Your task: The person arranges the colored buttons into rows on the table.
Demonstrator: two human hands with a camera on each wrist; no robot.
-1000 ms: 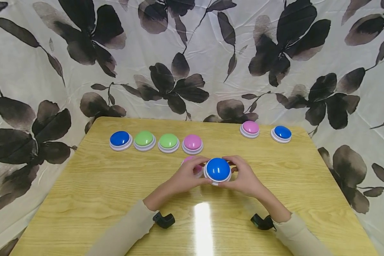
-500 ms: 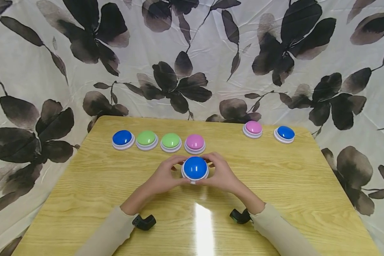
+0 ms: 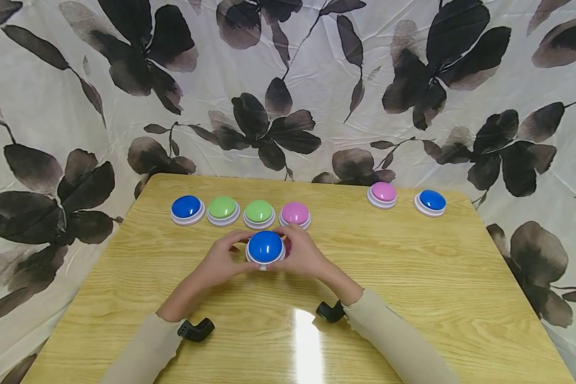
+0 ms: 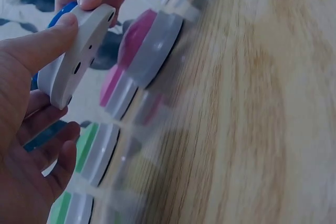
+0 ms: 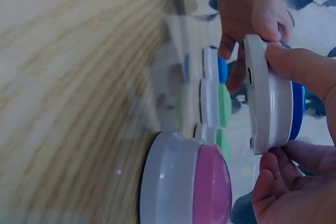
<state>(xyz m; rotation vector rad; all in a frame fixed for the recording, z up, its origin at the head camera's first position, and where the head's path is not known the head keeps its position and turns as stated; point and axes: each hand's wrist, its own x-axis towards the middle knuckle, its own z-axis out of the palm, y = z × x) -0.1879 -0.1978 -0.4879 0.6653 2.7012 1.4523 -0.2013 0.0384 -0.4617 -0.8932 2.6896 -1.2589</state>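
against a floral backdrop cloth (image 3: 348, 101), above a wood-grain worktop (image 3: 413, 298), pinching a blue-domed push button (image 3: 265, 246) by its white base between the fingers of left hand (image 3: 219, 262) and right hand (image 3: 303, 255), thumbs on the near rim, lifted clear just in front of the rightmost green-domed button (image 3: 258, 212). best hold the base level and share the weight evenly; avoid pressing the dome. mind the pink-domed button (image 5: 212, 187) standing on the worktop, partly hidden by the right hand. if lowering, go slowly and free both sides together.
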